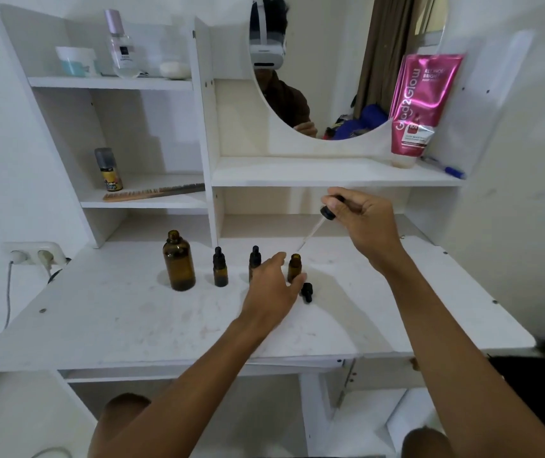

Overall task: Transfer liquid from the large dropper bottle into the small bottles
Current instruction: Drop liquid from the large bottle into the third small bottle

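The large amber bottle [178, 262] stands uncapped on the white desk [132, 319]. Right of it stand three small amber bottles: one capped [220, 269], a second capped one [254, 259] partly hidden by my left hand, and a third without a cap [294, 267]. My left hand [272, 285] holds the base of that uncapped small bottle between thumb and fingers. My right hand [362, 219] pinches the black bulb of the large dropper [317, 226], whose glass tip points down just above the small bottle's mouth. A small black dropper cap [307, 291] lies on the desk beside it.
Shelves rise behind the desk, holding a spray can [109, 170], a comb [152, 192], jars and a clear bottle [122, 47]. A pink tube [420, 107] and a pen [446, 168] sit under a round mirror [330, 61]. A wall socket [33, 256] is at left.
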